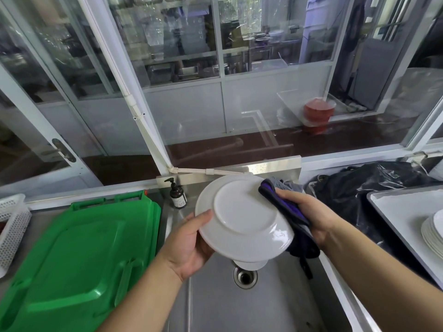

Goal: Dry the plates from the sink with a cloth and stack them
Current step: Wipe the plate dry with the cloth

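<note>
Over the steel sink [215, 305] my left hand [189, 243] grips a white plate [242, 216] by its lower left rim, the underside turned up towards me. My right hand [309, 216] holds a grey and purple cloth [285, 207] against the plate's right edge; part of the cloth hangs down below the hand. Under the held plate, the edge of another white plate [250, 265] shows in the sink by the drain [245, 277]. A stack of white plates [434, 232] sits on a tray [395, 207] at the far right.
A green plastic lid [76, 255] covers the counter to the left, with a white perforated basket [12, 226] beyond it. A brown pump bottle [177, 195] stands at the sink's back corner. A black plastic bag [359, 188] lies behind the tray. Glass window panels rise behind the sink.
</note>
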